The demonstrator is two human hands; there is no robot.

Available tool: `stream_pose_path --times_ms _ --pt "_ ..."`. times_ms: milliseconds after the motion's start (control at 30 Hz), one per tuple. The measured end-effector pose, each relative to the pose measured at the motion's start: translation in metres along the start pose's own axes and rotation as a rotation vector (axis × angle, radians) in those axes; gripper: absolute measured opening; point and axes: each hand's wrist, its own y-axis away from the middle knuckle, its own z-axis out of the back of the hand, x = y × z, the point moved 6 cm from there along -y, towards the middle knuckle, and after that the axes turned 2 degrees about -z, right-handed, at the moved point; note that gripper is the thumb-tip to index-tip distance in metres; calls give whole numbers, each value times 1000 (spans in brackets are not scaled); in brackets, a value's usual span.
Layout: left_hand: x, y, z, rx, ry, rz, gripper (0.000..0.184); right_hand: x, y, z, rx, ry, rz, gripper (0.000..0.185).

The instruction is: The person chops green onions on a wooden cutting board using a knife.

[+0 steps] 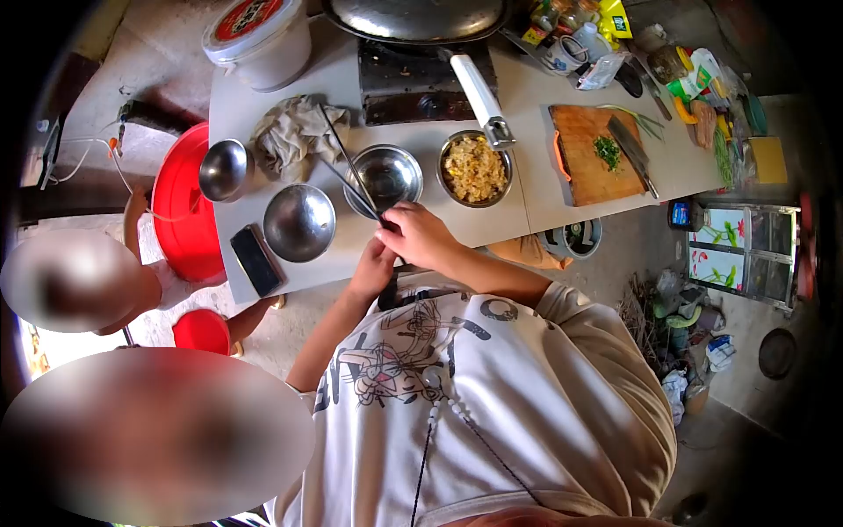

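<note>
A pair of dark chopsticks (353, 165) points away from me over a metal bowl (397, 178), their tips spread apart. Wrapped round their near ends is my right hand (421, 235). My left hand (375, 266) is closed just below it, touching the same ends; its fingers are partly hidden. To the right of that bowl stands another, full of yellowish food like fried rice (475, 167). Two more metal bowls, one near (299, 223) and one farther left (223, 171), sit beside a crumpled cloth (294, 145). A dark phone (255, 262) lies at the table's left corner.
A covered pan (413, 19) with a white handle (479, 95) rests on the stove. The cutting board (584, 171) holds chopped greens (607, 151) and a knife (634, 156). A white bucket (263, 53) stands back left. Two people are at my left, near a red tub (180, 224).
</note>
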Motion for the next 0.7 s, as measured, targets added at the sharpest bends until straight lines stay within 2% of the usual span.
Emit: stream_pose_path --times_ms 100,200,233,300,333,367,467,533,567,633,700 --pt "9 -15 -28 66 -30 4 28 -29 10 15 0 -8 -33 23" --pt "6 -26 -65 128 -21 34 33 -59 27 39 -35 -169 42 19" --pt "2 -30 -77 168 -81 135 35 -74 34 46 -5 -183 -20 18" --pt "8 -42 -90 172 -233 155 35 -100 51 72 19 -188 -95 18" --pt "18 -46 -91 151 -188 177 34 -117 59 87 4 -188 -101 18" --pt "20 -49 -89 129 -246 57 34 -140 70 98 37 -92 -136 19" --pt "33 -53 -83 -44 -162 157 36 -189 108 145 51 48 -178 21" --pt "52 -58 -76 -178 -78 268 37 -210 122 173 -194 131 -37 25" --pt "58 -62 -76 -239 -12 302 39 -228 125 180 -182 55 -118 31" --pt "77 -76 -75 -306 123 336 44 -241 114 194 -94 97 -245 39" --pt "80 -89 -81 -346 148 369 47 -261 94 193 -142 183 -132 39"
